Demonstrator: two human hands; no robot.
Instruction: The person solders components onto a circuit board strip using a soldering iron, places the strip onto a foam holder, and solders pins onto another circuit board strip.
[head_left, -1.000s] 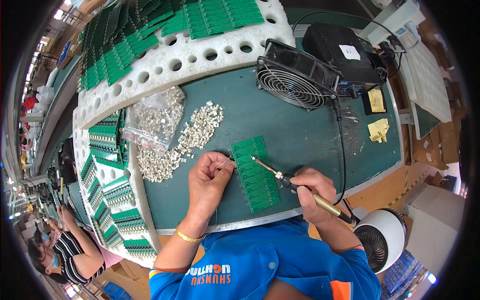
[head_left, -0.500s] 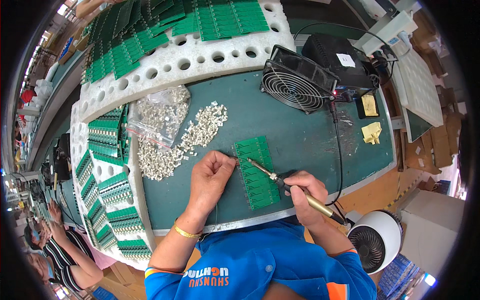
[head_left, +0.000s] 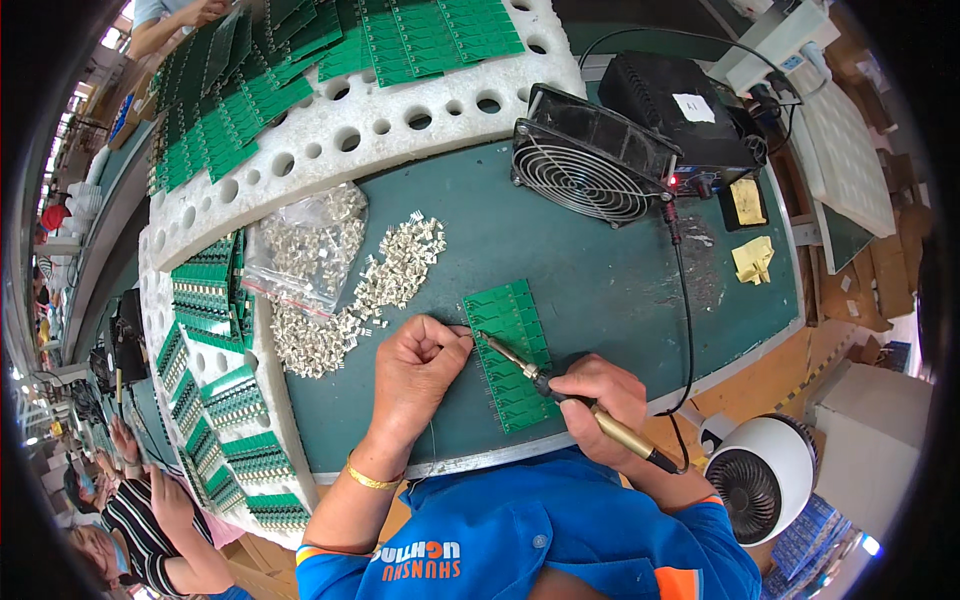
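Observation:
A green circuit board (head_left: 512, 345) lies on the table in front of me, with pins along its left edge. My right hand (head_left: 603, 400) is closed around a soldering iron (head_left: 622, 432) with a gold-coloured handle; its tip is at the board's upper left edge. Beside that edge, my left hand (head_left: 420, 372) is closed in a pinch on a thin solder wire (head_left: 432, 440), which trails below the hand. The fingertips are close to the iron's tip. Whether tip and wire touch is too small to tell.
Small white connectors (head_left: 400, 262) lie heaped beside a clear bag (head_left: 310, 240) of more. White foam racks (head_left: 350, 140) carry several green boards. A black fan (head_left: 585, 165), a black power unit (head_left: 665, 110) and a yellow sponge (head_left: 747, 203) stand right. Co-workers sit left.
The iron's tip has shifted slightly left and down, to the board's pin edge near my left fingers. Both hands keep their hold. The whole view has shifted a little.

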